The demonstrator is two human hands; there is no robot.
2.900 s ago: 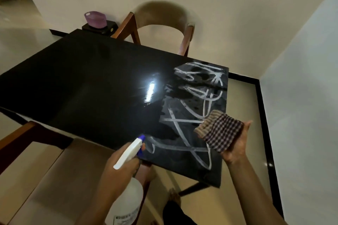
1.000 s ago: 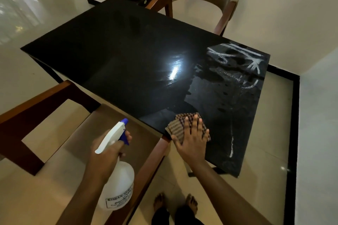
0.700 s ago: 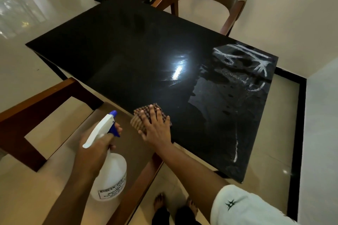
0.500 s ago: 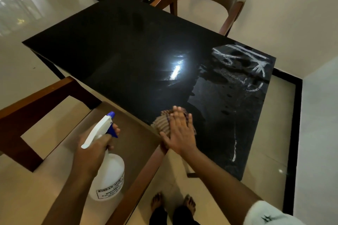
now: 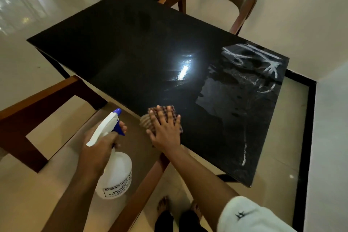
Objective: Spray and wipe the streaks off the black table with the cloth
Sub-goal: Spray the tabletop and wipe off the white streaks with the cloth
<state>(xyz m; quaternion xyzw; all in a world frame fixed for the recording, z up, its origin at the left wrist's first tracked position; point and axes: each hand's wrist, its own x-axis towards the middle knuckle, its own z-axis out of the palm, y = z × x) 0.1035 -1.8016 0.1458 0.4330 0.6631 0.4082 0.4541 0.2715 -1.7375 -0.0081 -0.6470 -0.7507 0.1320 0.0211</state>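
Pressing the cloth (image 5: 144, 120) flat-fingered onto the near edge of the counter (image 5: 131, 52) to scrub, the right hand (image 5: 166, 133) works while the left hand (image 5: 98, 152) grips the spray bottle (image 5: 116, 173), ready for far-corner streaks (image 5: 254, 62).

The right hand (image 5: 166, 133) presses a checked cloth (image 5: 160, 118) flat on the black table (image 5: 131, 47) near its lower edge. The left hand (image 5: 99, 149) grips a spray bottle (image 5: 114, 173) at lower left. White streaks (image 5: 252, 62) lie at the table's right end.
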